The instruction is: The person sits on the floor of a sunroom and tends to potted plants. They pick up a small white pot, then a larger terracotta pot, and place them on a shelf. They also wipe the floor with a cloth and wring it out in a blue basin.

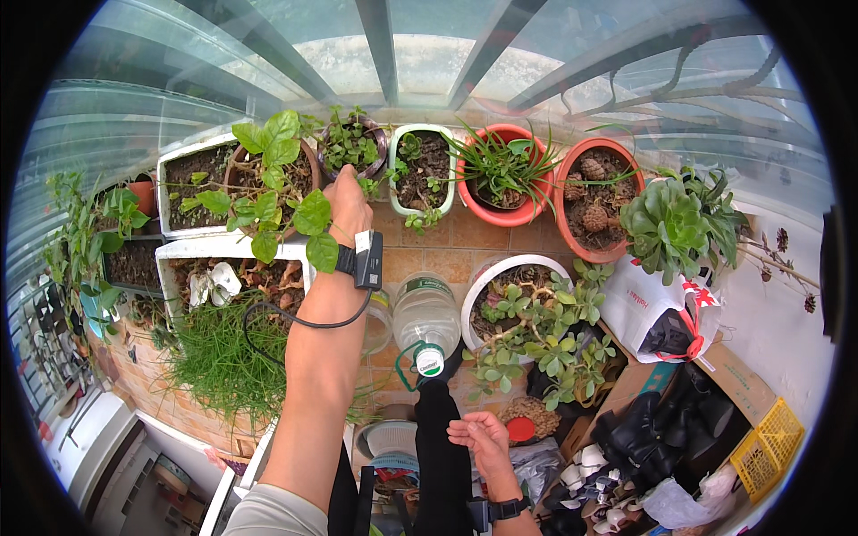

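Observation:
My left hand (348,201) reaches out to the near rim of a small dark glazed pot (381,144) at the back. Leafy green stems (350,142) fill that pot. My fingertips are hidden behind the knuckles, so their grip does not show. Left of this hand, a broad-leaved plant (278,144) grows in a brown round pot (310,167). My right hand (481,439) hovers low in front of my body, empty, with its fingers loosely bent. Ahead of it a large clear plastic bottle (425,315) with a white cap and green handle stands on the tiles.
White planter boxes (234,246) stand at left, one with grassy plants (221,362). A pale green planter (423,211) and orange pots (506,218) line the glazing. At right are a jade-like succulent (529,321), a white bag (637,301) and a cardboard box (727,375) with black boots (643,435).

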Demonstrator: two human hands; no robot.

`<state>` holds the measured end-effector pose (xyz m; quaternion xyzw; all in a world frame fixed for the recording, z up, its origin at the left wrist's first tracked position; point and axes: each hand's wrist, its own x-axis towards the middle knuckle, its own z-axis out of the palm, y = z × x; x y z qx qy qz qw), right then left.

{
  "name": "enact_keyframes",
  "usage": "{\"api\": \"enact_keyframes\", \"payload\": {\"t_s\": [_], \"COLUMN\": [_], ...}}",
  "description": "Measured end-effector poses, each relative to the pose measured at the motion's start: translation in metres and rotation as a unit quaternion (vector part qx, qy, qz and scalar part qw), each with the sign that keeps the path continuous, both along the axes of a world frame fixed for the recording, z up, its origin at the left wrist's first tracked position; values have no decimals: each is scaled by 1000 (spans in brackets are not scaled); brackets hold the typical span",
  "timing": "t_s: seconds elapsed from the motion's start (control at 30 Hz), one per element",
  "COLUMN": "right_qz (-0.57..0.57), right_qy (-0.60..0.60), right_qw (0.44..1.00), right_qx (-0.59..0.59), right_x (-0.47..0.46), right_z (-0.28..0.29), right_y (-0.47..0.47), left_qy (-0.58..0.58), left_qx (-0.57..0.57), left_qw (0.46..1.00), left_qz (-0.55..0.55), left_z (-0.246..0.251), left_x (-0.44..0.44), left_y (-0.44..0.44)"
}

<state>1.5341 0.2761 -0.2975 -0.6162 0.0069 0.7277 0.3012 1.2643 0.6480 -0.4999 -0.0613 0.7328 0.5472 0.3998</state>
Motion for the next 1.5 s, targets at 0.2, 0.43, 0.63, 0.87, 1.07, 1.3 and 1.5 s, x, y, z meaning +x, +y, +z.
{"api": "enact_keyframes", "payload": {"t_s": [0.2,0.43,0.63,0.87,1.07,1.3,1.5], "right_qz": [-4,4,6,4,0,4,5], "right_qy": [5,7,-1,-1,-4,-10,-6], "right_qw": [1000,1000,1000,1000,1000,1000,1000], "right_qx": [-7,-10,-13,-13,-11,-2,-7], "right_x": [-1,-4,-1,-1,-3,-2,-3], "right_z": [-1,-4,-5,-7,-8,-8,-10], "right_y": [4,5,3,-3,-8,-11,-13], "left_qy": [1,7,71,62,40,-28,-114], "left_qx": [-5,11,2,0,8,76,90], "left_qw": [1000,1000,997,998,999,996,979], "left_qz": [-2,-5,-10,-11,-35,-31,-145], "left_z": [2,4,11,13,7,6,30], "left_x": [0,-2,5,3,-3,-3,-16], "left_y": [-1,-1,-3,-4,-5,-17,-61]}}
